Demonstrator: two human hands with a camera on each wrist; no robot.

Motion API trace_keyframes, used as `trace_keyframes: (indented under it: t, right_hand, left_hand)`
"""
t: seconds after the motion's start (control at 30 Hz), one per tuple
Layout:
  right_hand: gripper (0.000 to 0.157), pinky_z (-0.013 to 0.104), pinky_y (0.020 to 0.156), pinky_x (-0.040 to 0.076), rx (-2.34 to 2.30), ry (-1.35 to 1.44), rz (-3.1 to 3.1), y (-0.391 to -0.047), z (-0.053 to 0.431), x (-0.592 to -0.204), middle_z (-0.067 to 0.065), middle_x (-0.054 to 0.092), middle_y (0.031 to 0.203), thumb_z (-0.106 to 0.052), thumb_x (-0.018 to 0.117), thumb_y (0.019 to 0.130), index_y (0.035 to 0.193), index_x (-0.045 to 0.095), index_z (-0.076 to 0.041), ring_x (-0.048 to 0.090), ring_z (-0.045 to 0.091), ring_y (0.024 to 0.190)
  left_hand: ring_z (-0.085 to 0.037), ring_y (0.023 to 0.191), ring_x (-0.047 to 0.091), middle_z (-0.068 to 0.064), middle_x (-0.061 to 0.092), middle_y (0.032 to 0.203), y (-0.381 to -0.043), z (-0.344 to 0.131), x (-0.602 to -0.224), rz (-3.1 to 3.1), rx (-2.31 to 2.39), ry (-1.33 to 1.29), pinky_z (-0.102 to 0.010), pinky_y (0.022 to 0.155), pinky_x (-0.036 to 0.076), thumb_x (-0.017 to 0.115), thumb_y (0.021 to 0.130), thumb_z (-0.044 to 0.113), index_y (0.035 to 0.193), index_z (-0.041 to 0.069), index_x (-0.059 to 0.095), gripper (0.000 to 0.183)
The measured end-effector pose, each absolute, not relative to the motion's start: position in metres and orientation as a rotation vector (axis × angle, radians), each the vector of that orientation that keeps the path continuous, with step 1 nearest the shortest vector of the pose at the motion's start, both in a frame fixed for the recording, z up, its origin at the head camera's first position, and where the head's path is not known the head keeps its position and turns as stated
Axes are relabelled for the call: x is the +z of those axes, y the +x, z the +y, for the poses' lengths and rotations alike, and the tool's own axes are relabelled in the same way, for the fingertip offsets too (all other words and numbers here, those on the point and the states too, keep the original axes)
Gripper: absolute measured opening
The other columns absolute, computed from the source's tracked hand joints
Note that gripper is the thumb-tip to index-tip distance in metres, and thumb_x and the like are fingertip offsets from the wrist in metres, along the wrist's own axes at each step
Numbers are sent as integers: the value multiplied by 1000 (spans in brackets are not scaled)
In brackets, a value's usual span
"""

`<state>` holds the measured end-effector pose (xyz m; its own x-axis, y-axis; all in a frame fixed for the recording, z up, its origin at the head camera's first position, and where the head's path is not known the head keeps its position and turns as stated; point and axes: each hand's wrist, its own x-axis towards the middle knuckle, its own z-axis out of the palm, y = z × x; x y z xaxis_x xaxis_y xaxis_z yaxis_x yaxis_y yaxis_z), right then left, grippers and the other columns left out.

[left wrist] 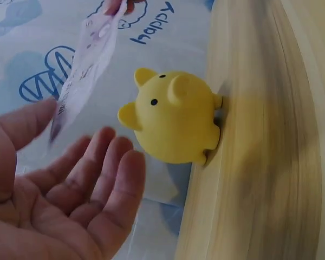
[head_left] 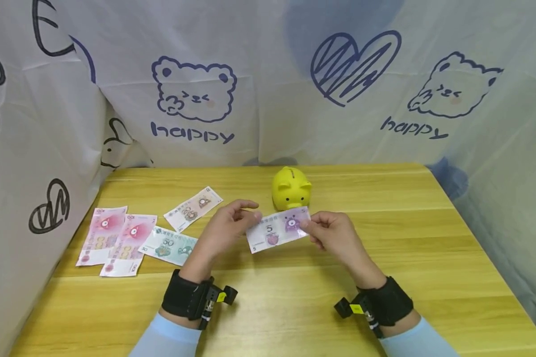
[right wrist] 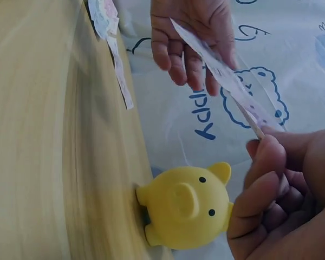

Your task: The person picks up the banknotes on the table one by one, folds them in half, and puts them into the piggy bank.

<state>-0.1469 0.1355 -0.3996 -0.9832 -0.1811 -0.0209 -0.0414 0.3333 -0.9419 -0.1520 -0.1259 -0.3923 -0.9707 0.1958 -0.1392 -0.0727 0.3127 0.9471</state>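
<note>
A purple and white play banknote marked 5 [head_left: 279, 232] is held up off the table, in front of a yellow piggy bank [head_left: 291, 187] with a slot in its back. My right hand [head_left: 337, 234] pinches the note's right end between thumb and curled forefinger, as the right wrist view confirms. At the other end is my left hand [head_left: 225, 224], its fingers apart and loosely bent. The left thumb [left wrist: 35, 122] lies close to the note's edge; whether it touches I cannot tell. Nothing is gripped in that hand.
Left on the wooden table [head_left: 384, 258] lie two pink 100 notes [head_left: 131, 243], the right one slightly overlapping its neighbour. Beside them are a green 50 note [head_left: 163, 245], partly behind the left wrist, and a brownish note [head_left: 194, 209]. A printed cloth [head_left: 277, 99] hangs behind.
</note>
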Motion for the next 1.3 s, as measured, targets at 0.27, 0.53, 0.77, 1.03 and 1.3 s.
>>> trace_keyframes:
  t: [0.27, 0.53, 0.77, 1.03, 1.3]
  right_hand:
    - [27, 22, 41, 29, -1622, -315, 2490, -145, 134, -400, 9, 52, 58, -38, 68, 90, 83, 69, -12, 42, 16, 48]
    - [33, 40, 55, 55, -1890, -331, 2478, -146, 135, -401, 17, 60, 80, -38, 63, 93, 100, 68, -6, 58, 31, 68]
    - [24, 51, 67, 58, -1877, -406, 2325, -142, 124, -404, 16, 69, 93, -26, 68, 91, 101, 67, -5, 65, 33, 79]
    - [20, 39, 60, 58, -2008, -305, 2194, -139, 123, -404, 10, 71, 83, -14, 64, 93, 107, 63, 0, 63, 22, 66]
    - [19, 26, 58, 54, -2125, -316, 2093, -139, 124, -402, 3, 70, 91, -7, 55, 96, 112, 60, 1, 60, 17, 72]
  left_hand:
    - [-22, 79, 62, -4, 69, 91, -148, -114, -396, 2387, 1592, 285, -33, 66, 53, 70, 89, 29, 97, 22, 73, 11]
    - [-26, 81, 67, -9, 72, 91, -146, -109, -395, 2254, 1862, 22, -37, 70, 57, 68, 90, 26, 98, 15, 70, 15]
    - [-27, 93, 67, -11, 72, 101, -144, -101, -391, 2036, 2043, -59, -43, 87, 56, 66, 91, 25, 99, 6, 68, 20]
    - [-25, 82, 69, -17, 71, 101, -142, -95, -392, 1921, 2066, 45, -33, 70, 60, 64, 93, 17, 105, 2, 66, 20]
    - [-27, 84, 69, -19, 69, 107, -142, -98, -391, 1839, 2121, 133, -34, 74, 61, 57, 94, 7, 109, 1, 65, 18]
